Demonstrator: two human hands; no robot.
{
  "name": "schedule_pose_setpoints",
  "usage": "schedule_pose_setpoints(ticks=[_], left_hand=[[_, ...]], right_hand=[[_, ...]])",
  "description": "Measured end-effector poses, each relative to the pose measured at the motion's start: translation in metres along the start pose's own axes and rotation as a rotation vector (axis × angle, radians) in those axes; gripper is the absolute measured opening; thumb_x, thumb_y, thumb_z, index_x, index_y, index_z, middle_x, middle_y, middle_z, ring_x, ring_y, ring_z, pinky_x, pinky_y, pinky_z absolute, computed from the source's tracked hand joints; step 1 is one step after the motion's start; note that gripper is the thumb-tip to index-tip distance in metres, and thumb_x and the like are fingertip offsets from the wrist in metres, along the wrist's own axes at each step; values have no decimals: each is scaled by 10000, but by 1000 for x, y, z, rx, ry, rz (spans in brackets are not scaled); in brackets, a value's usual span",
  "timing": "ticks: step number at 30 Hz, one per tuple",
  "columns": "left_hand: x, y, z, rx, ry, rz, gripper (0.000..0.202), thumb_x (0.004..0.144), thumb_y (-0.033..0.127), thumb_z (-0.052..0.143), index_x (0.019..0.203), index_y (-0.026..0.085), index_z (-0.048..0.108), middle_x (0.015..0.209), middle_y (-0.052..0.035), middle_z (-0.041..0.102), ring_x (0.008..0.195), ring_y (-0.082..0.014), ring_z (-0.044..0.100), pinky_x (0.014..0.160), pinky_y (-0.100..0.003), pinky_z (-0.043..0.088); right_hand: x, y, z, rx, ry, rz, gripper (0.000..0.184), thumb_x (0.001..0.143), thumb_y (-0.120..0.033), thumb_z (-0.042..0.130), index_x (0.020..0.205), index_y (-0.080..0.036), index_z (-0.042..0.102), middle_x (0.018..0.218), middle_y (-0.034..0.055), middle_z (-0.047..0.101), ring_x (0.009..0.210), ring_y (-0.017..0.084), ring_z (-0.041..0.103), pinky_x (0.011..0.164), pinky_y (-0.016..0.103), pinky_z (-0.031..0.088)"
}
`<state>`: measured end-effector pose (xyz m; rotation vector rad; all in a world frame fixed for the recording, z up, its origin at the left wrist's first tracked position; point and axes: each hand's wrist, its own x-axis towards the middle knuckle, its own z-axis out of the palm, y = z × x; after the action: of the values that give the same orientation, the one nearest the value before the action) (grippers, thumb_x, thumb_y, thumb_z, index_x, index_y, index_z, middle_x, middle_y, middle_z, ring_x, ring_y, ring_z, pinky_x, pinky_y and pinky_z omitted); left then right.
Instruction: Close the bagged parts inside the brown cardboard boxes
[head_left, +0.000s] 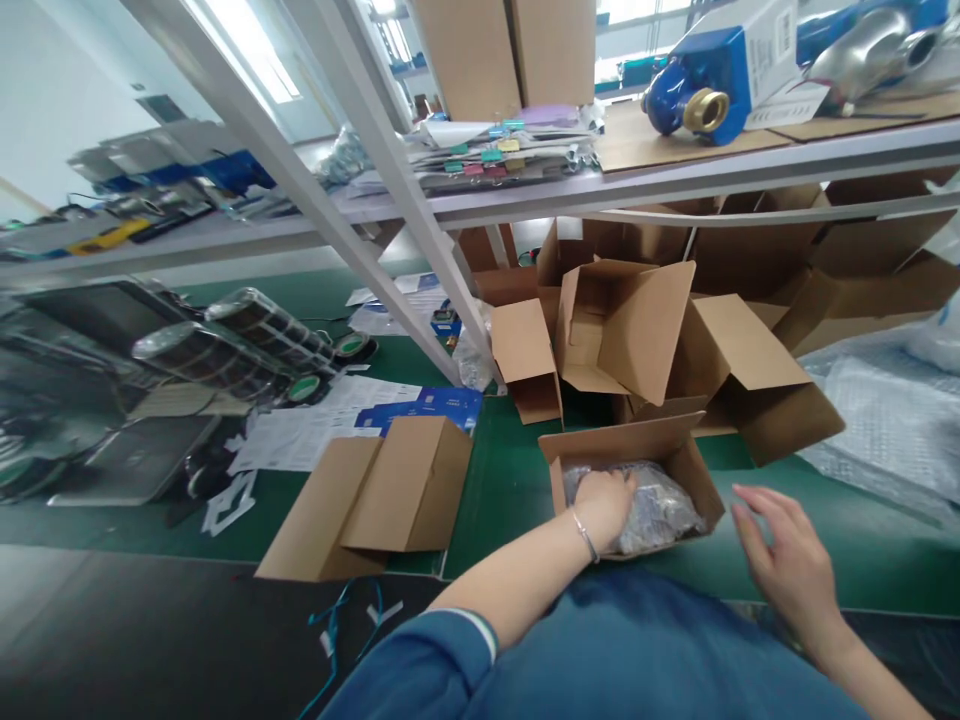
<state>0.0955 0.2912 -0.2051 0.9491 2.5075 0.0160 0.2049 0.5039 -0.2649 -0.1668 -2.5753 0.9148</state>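
Observation:
An open cardboard box (660, 432) stands on the green bench at the front, its flaps up. Inside lies a package in clear bubble wrap (660, 505); what it contains is hard to make out through the plastic. My left hand (606, 503), with a bracelet at the wrist, reaches into the box and its bent fingers grip the wrap at the left end. Some of those fingertips are hidden. Just right of the box, my right hand (787, 555) hovers with fingers apart and nothing in it.
Several open cardboard boxes (622, 330) stand behind. Bubble wrap sheets (885, 430) lie at right. A closed carton (412, 480), papers (300, 435) and tape rolls (306, 388) are to the left. Overhead runs a shelf (675, 175) with a blue meter (697, 100); its posts come down to the bench.

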Motion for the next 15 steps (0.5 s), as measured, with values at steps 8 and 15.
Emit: schedule_pose_setpoints(ticks=[8,15], left_hand=[[-79,-73,53,-752,1080,-291,435,888,288,399,1298,212,276,1306,-124,369,1243,-206,353,1074,-483,235],[-41,-102,84,-1254,528,-190,645,645,442,694,1175,143,479,1160,-108,562,1072,-239,527,947,-398,428]], right_hand=[[54,29,58,924,-720,459,848,703,-401,658,1369,-267,151,1361,124,363,1171,235,452,958,408,426],[73,15,80,1004,-836,491,740,608,-305,741,1201,-195,313,1099,98,560,931,191,575,826,357,490]])
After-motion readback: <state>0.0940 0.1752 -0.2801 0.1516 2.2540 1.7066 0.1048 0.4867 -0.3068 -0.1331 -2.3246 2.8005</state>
